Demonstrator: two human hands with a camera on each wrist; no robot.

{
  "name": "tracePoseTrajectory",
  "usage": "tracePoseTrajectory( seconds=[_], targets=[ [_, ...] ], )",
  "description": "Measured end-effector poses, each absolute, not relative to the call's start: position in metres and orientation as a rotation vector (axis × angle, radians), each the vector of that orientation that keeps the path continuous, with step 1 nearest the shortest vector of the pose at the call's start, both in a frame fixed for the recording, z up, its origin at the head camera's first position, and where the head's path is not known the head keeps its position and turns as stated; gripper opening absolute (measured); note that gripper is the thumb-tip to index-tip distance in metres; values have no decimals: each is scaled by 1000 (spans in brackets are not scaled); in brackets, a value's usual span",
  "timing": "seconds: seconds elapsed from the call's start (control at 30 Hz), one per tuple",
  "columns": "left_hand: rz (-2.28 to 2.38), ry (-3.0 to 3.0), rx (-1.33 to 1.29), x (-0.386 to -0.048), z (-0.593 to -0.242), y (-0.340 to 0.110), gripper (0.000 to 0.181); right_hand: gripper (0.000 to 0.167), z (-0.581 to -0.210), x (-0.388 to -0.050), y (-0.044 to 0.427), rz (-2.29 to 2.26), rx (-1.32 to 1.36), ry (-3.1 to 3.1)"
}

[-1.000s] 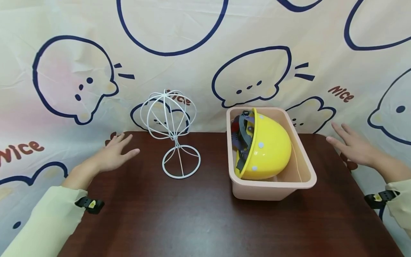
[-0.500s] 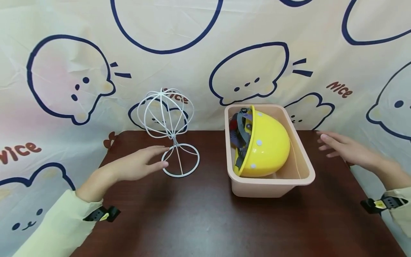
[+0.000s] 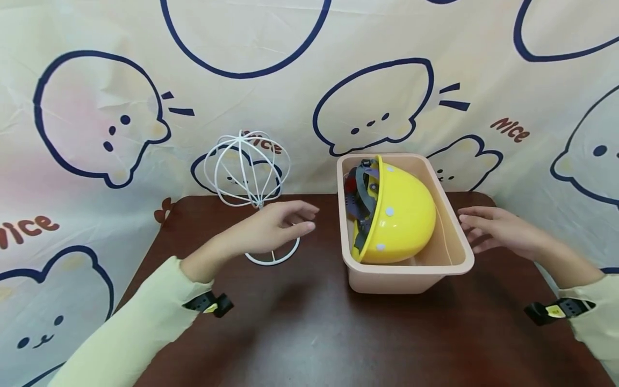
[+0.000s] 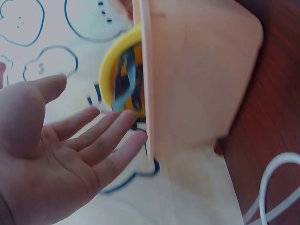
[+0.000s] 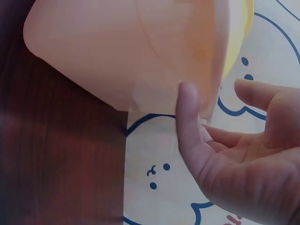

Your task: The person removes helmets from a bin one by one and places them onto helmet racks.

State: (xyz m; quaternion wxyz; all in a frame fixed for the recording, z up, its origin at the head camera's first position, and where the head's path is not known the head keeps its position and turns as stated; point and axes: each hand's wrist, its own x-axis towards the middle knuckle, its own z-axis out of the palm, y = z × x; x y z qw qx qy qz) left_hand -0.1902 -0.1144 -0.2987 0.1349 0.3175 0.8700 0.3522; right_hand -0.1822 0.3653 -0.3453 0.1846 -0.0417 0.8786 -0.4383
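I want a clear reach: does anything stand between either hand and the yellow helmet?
Only the walls of the bin. The yellow helmet lies inside it; the left hand is outside its left wall, the right hand beside its right rim, so both would probably need to go over. The wire stand is in neither path.

Head view is looking forward and down from farther back, tub sitting just past three o'clock. Wrist views are facing its opposite sides, closer, sharing it: two o'clock left, eleven right.
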Motion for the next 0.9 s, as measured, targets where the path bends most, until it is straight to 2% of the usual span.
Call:
tracePoseTrajectory(
  seconds=[0.3, 0.6, 0.9],
  targets=[
    [1209, 2344, 709, -203, -282, -52, 47, 66, -348, -183, 359, -1279, -100, 2437],
    [1328, 2192, 441, -221, -279, -14, 51, 63, -348, -186, 358, -1356, -81, 2374],
    [1149, 2164, 400, -232, -287, 18, 58, 67, -349, -186, 358, -1376, -82, 2352]
  ],
)
